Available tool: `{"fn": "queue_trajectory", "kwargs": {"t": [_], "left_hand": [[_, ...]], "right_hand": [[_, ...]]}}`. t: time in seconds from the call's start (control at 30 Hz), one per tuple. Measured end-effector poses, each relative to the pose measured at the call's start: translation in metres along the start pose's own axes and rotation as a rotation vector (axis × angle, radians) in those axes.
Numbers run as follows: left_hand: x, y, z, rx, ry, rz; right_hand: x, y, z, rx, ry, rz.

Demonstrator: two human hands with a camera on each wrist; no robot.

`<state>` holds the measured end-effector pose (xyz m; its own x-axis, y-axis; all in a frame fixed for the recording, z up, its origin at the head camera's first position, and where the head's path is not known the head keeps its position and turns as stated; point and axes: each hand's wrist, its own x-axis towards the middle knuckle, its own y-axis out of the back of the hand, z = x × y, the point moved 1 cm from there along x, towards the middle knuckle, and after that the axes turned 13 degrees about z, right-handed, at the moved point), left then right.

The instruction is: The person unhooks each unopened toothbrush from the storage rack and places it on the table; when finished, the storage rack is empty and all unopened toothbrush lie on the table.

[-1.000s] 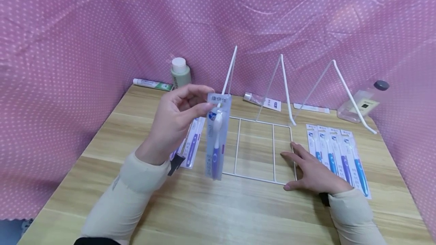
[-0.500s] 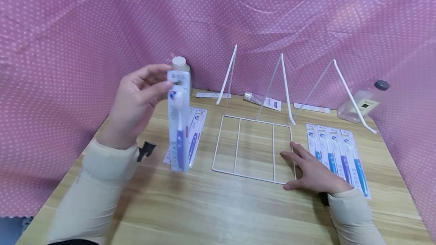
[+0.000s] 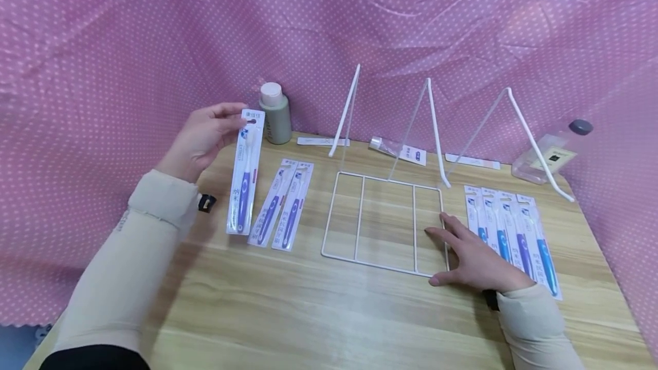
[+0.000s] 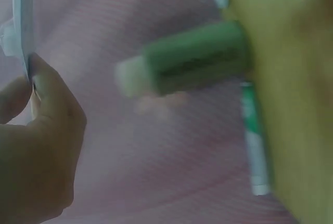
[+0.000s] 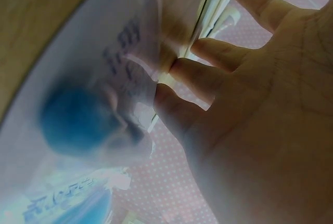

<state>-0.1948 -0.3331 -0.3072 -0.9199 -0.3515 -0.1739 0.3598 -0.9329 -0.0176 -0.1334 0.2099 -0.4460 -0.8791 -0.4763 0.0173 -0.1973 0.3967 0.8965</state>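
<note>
My left hand [image 3: 208,133] pinches the top of a packaged toothbrush [image 3: 245,181] with a purple handle. The pack hangs upright at the left, overlapping one of two purple toothbrush packs [image 3: 280,204] that lie on the table. In the left wrist view, thumb and finger grip the pack [image 4: 23,21] seen edge-on. My right hand [image 3: 475,256] rests with spread fingers at the right side of a white wire rack [image 3: 385,181], whose three slanted prongs rise at the back. Just right of that hand lies a row of several toothbrush packs [image 3: 521,233], blue and purple.
A green bottle with a white cap [image 3: 277,116] stands at the back left. Behind the rack lie a toothpaste tube [image 3: 411,154] and flat white boxes [image 3: 473,161]. A clear bottle with a dark cap [image 3: 547,156] stands back right. Pink dotted cloth [image 3: 257,16] surrounds the table.
My left hand has carried the toothbrush pack leftward from the rack's left prong, past the two lying packs. My right hand has stayed at the rack's right side.
</note>
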Motion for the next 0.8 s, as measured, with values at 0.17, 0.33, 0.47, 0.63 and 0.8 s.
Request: {"fn": "queue_trajectory", "kwargs": {"t": [0.17,0.33,0.47,0.63,0.8], "left_hand": [[0.031,0.002,-0.032,0.159,0.102,0.031],[0.051,-0.002,-0.059,0.204,0.176,0.035],[0.061,-0.007,-0.075,0.252,0.201,0.023],[0.07,-0.013,-0.089,0.341,0.223,0.03],[0.076,-0.019,-0.1,0.387,0.257,-0.006]], "right_hand": [[0.0,0.0,0.002,-0.005,-0.011,-0.01],[0.001,0.0,0.001,-0.001,-0.003,-0.001],[0.001,0.001,0.0,0.011,-0.004,0.0],[0.001,0.001,0.001,0.012,-0.003,-0.004],[0.001,0.001,0.002,0.011,-0.006,-0.004]]}}
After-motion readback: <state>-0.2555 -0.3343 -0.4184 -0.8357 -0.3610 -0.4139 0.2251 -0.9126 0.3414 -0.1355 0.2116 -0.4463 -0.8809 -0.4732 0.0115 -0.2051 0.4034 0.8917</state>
